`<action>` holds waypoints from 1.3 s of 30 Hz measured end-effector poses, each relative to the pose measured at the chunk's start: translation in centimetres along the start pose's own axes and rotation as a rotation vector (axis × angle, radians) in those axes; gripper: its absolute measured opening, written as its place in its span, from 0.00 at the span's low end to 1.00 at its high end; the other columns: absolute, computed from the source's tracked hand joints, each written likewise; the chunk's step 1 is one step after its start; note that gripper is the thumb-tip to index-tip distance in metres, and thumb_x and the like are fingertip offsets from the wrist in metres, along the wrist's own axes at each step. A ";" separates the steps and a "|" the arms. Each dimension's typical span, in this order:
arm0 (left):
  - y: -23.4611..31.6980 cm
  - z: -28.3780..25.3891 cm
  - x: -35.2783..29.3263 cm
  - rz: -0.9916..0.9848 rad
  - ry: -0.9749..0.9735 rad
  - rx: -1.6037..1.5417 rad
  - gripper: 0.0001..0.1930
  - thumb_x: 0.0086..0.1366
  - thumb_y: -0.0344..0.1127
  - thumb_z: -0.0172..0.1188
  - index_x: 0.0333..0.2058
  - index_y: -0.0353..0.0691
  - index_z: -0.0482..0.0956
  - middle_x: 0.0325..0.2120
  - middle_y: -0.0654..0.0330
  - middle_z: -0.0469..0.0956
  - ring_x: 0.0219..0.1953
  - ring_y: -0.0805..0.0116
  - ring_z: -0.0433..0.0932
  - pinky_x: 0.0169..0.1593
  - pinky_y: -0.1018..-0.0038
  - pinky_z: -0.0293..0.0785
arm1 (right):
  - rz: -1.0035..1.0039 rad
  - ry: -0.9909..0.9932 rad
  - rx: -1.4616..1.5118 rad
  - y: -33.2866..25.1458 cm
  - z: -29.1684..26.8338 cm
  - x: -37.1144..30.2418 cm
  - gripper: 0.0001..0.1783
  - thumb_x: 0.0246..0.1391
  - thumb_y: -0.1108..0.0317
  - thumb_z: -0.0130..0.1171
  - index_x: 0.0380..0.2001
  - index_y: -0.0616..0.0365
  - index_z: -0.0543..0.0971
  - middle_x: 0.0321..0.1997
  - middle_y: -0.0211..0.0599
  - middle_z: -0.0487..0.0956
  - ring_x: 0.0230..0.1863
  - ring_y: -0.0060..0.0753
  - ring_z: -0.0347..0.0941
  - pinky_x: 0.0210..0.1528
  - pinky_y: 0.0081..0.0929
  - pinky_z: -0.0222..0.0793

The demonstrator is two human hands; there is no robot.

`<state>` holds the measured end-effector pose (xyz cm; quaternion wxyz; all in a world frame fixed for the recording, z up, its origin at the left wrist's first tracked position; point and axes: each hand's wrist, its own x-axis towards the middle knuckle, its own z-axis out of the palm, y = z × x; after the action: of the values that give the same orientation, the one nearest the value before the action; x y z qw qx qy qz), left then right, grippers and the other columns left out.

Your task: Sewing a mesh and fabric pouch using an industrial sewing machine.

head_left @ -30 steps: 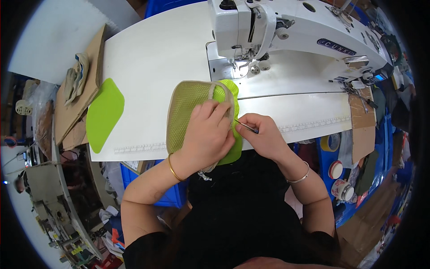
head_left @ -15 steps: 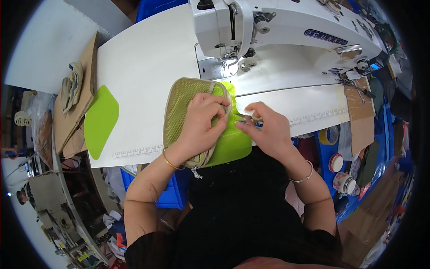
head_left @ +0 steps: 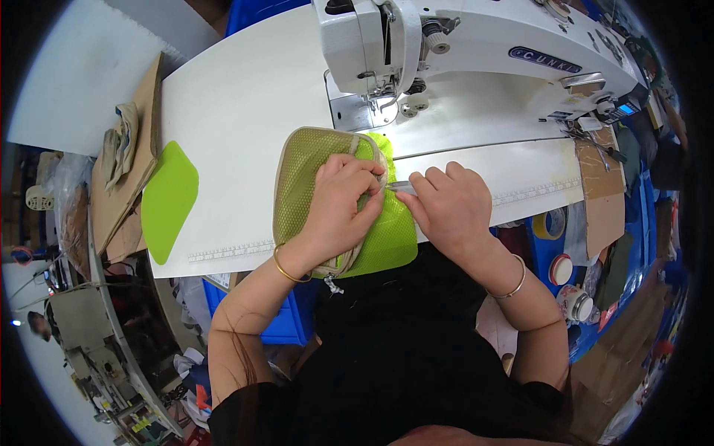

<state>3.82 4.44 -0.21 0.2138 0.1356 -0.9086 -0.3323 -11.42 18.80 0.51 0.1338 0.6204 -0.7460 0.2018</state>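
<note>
Left hand: I see it pinching the mesh pouch by its edge.
Right hand: closed around a slim metal tool, tip at that edge.

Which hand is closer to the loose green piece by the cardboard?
Left. The left hand is on the mesh pouch, right of the green piece; the right hand is farther off, at the pouch's right side.

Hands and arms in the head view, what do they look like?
The left hand and right hand are ungloved. A thin golden bangle circles the left wrist, a thin silvery bangle the right. Short black fabric sleeves end above the elbows.
</note>
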 end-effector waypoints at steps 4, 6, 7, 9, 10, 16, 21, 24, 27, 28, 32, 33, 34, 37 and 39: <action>-0.1 0.1 0.0 0.006 -0.006 0.019 0.04 0.58 0.30 0.63 0.29 0.41 0.76 0.45 0.60 0.81 0.50 0.54 0.72 0.54 0.59 0.64 | -0.034 0.001 0.014 0.0 -0.1 0.5 0.15 0.44 0.56 0.71 0.21 0.50 0.76 0.22 0.27 0.71 0.28 0.33 0.69 0.31 0.32 0.65; 0.0 0.1 0.0 0.012 -0.011 0.040 0.04 0.58 0.30 0.63 0.29 0.41 0.76 0.45 0.60 0.81 0.50 0.54 0.72 0.54 0.59 0.64 | -0.047 -0.010 0.003 -0.1 0.0 0.6 0.14 0.44 0.57 0.71 0.22 0.50 0.77 0.23 0.27 0.72 0.27 0.34 0.68 0.30 0.33 0.64; 0.0 0.1 0.0 0.014 -0.014 0.038 0.04 0.58 0.30 0.63 0.29 0.41 0.76 0.45 0.60 0.81 0.50 0.54 0.72 0.54 0.59 0.64 | -0.059 -0.014 0.004 0.0 0.2 0.6 0.14 0.44 0.57 0.72 0.21 0.49 0.76 0.22 0.26 0.71 0.27 0.33 0.68 0.30 0.33 0.64; 0.0 0.1 0.0 0.020 -0.009 0.051 0.05 0.58 0.30 0.63 0.29 0.41 0.76 0.45 0.60 0.81 0.50 0.54 0.72 0.55 0.59 0.64 | -0.071 -0.018 0.006 0.1 0.2 0.7 0.15 0.43 0.57 0.72 0.19 0.49 0.75 0.22 0.26 0.71 0.27 0.33 0.68 0.29 0.33 0.64; -0.1 0.0 -0.1 0.019 -0.009 0.053 0.05 0.58 0.30 0.63 0.29 0.41 0.76 0.45 0.60 0.81 0.50 0.54 0.72 0.55 0.59 0.64 | -0.059 -0.027 0.032 0.2 0.1 0.8 0.14 0.44 0.57 0.72 0.21 0.51 0.77 0.22 0.27 0.72 0.26 0.34 0.70 0.29 0.33 0.65; 0.3 -0.6 -0.5 0.016 0.023 -0.048 0.06 0.56 0.28 0.65 0.29 0.40 0.75 0.45 0.60 0.81 0.49 0.53 0.72 0.54 0.58 0.65 | 0.359 -0.137 0.649 0.0 0.8 0.1 0.15 0.55 0.58 0.70 0.31 0.61 0.83 0.25 0.35 0.79 0.25 0.29 0.73 0.30 0.28 0.68; 1.7 -0.3 -0.4 0.120 0.118 0.202 0.07 0.52 0.27 0.65 0.28 0.40 0.74 0.40 0.57 0.78 0.46 0.51 0.72 0.50 0.60 0.67 | 0.560 -0.351 1.074 -0.8 1.8 0.4 0.11 0.59 0.66 0.65 0.33 0.65 0.82 0.22 0.35 0.76 0.26 0.16 0.66 0.30 0.24 0.66; 1.0 -0.5 0.0 0.169 0.119 0.171 0.07 0.51 0.25 0.63 0.28 0.39 0.74 0.38 0.56 0.77 0.45 0.52 0.72 0.48 0.60 0.67 | 0.432 -0.264 0.913 -1.0 1.8 0.2 0.08 0.59 0.68 0.64 0.33 0.63 0.82 0.21 0.36 0.77 0.23 0.19 0.68 0.29 0.26 0.66; 0.5 -3.0 0.1 -0.065 0.169 -0.094 0.05 0.53 0.25 0.62 0.25 0.37 0.74 0.39 0.57 0.78 0.44 0.55 0.71 0.48 0.62 0.68 | 0.483 -0.291 0.743 0.5 1.3 0.0 0.04 0.55 0.67 0.64 0.31 0.54 0.84 0.26 0.39 0.83 0.27 0.46 0.80 0.31 0.38 0.73; 0.5 -2.9 0.1 -0.066 0.170 -0.097 0.05 0.53 0.25 0.62 0.25 0.37 0.74 0.39 0.57 0.78 0.44 0.55 0.71 0.48 0.62 0.68 | 0.483 -0.293 0.741 0.6 1.4 -0.1 0.04 0.55 0.67 0.64 0.31 0.54 0.84 0.26 0.39 0.83 0.27 0.46 0.80 0.31 0.38 0.73; 0.2 -2.2 0.3 -0.024 0.111 -0.030 0.04 0.54 0.26 0.63 0.26 0.39 0.76 0.41 0.61 0.80 0.45 0.56 0.72 0.50 0.62 0.68 | 0.455 -0.214 0.683 0.3 0.8 -0.2 0.09 0.56 0.62 0.66 0.37 0.54 0.83 0.28 0.38 0.83 0.28 0.45 0.80 0.31 0.38 0.72; 0.2 -1.9 0.3 -0.007 0.110 0.003 0.03 0.54 0.27 0.64 0.27 0.39 0.77 0.42 0.62 0.80 0.46 0.56 0.72 0.51 0.62 0.68 | 0.444 -0.166 0.639 0.0 0.3 -0.3 0.12 0.56 0.60 0.66 0.38 0.55 0.83 0.29 0.37 0.82 0.29 0.43 0.79 0.32 0.38 0.71; 0.2 -1.7 0.4 -0.010 0.114 0.003 0.03 0.54 0.27 0.64 0.27 0.39 0.77 0.42 0.62 0.80 0.46 0.56 0.72 0.51 0.62 0.68 | 0.440 -0.169 0.639 0.0 0.4 -0.4 0.12 0.56 0.60 0.66 0.38 0.55 0.83 0.29 0.37 0.82 0.29 0.43 0.79 0.32 0.38 0.71; 0.2 -1.3 0.5 0.024 0.101 0.048 0.04 0.54 0.28 0.64 0.28 0.40 0.78 0.42 0.62 0.80 0.46 0.56 0.71 0.52 0.61 0.67 | 0.113 0.046 0.084 0.2 0.4 -0.9 0.19 0.50 0.52 0.70 0.38 0.54 0.82 0.28 0.29 0.74 0.30 0.34 0.70 0.31 0.33 0.66; 0.2 -1.0 0.5 0.025 0.108 0.079 0.04 0.55 0.29 0.65 0.28 0.40 0.78 0.42 0.62 0.79 0.46 0.56 0.71 0.52 0.61 0.67 | 0.084 0.066 0.030 0.4 0.4 -0.8 0.18 0.52 0.54 0.69 0.39 0.55 0.82 0.27 0.29 0.73 0.29 0.33 0.69 0.30 0.33 0.65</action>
<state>3.79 3.84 0.74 0.2609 0.1502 -0.9098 -0.2858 -11.59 19.33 -0.28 0.1403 0.5836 -0.7634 0.2386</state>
